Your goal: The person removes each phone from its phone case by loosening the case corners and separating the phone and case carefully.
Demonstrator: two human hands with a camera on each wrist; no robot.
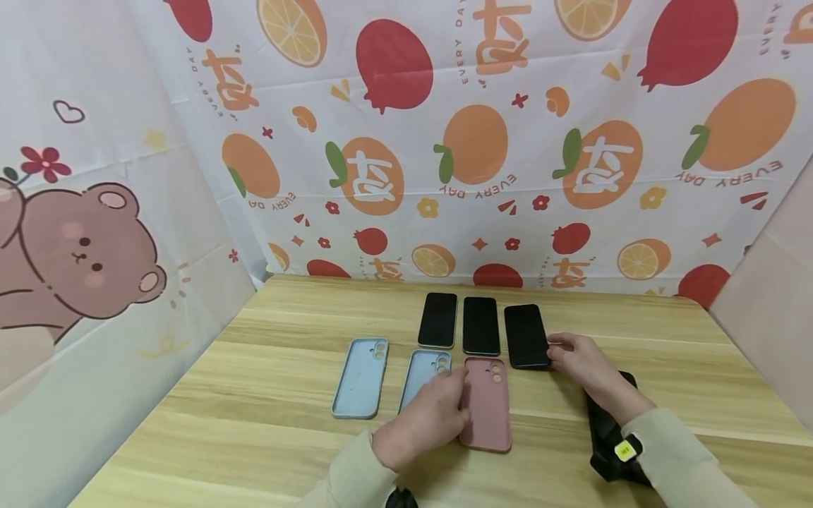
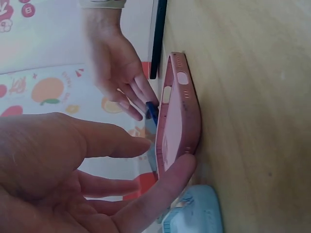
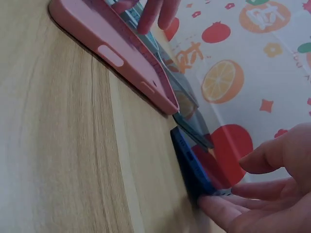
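A pink phone case lies on the table with its hollow side up. My left hand is at its left edge; in the left wrist view one finger touches the case's rim while the thumb stays apart from it. My right hand is at the right edge of the rightmost dark phone. In the right wrist view, the fingertips touch that phone's edge and the thumb is raised away. A light blue case is partly hidden behind my left hand.
Another light blue case lies further left. Two more dark phones, a left one and a middle one, lie in the back row. A black object sits beneath my right forearm. Behind the wooden table hangs a fruit-print cloth.
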